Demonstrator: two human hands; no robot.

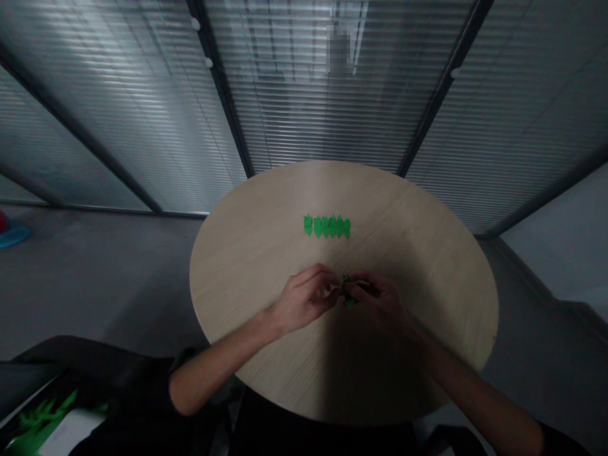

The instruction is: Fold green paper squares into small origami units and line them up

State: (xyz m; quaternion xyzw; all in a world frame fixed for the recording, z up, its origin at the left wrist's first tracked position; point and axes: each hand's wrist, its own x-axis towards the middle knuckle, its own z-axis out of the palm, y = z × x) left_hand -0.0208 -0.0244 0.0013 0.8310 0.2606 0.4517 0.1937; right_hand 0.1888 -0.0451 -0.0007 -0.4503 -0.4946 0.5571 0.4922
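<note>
Above the near middle of the round wooden table [251,253], both hands meet at a small dark-green piece [350,300]. My right hand [382,301] pinches it between thumb and fingers, hiding much of it. From the other side, my left hand [306,297] is closed in a pinch, its fingertips at the piece's left edge. The piece's exact kind is too small and dim to make out. Beyond the hands lies a row of several bright-green, leaf-shaped pieces [327,226], the leftmost a little apart from the others.
Glass partitions with blinds [323,114] stand just behind the table. At lower left, a dark bag or container [28,373] holds several green pieces [47,415] and a white flat item [71,434]. A blue object [14,236] sits on the floor at far left.
</note>
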